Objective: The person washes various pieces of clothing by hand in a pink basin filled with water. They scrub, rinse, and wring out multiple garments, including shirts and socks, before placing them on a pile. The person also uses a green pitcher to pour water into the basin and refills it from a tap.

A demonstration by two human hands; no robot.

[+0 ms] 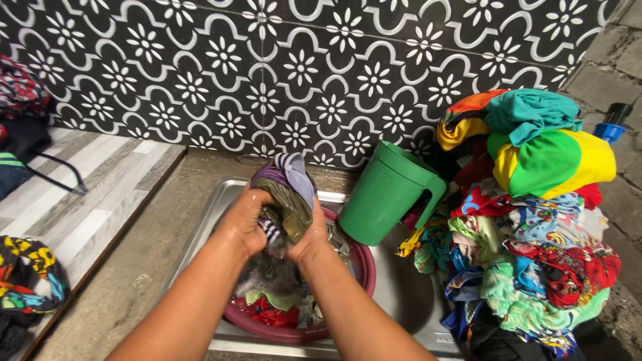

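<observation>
My left hand (246, 224) and my right hand (314, 239) both grip a wet bunched garment (289, 190), striped purple, white and olive, held just above a maroon basin (364, 267). The basin sits in a steel sink (214, 200) and holds water with more soaked clothes, red and green ones showing near its front. My forearms reach in from the bottom of the view.
A green plastic jug (386, 194) leans in the sink right of the basin. A tall pile of colourful clothes (535, 220) fills the right side. More clothes lie on the striped counter (87, 200) at left. A patterned black-and-white tile wall (301, 67) stands behind.
</observation>
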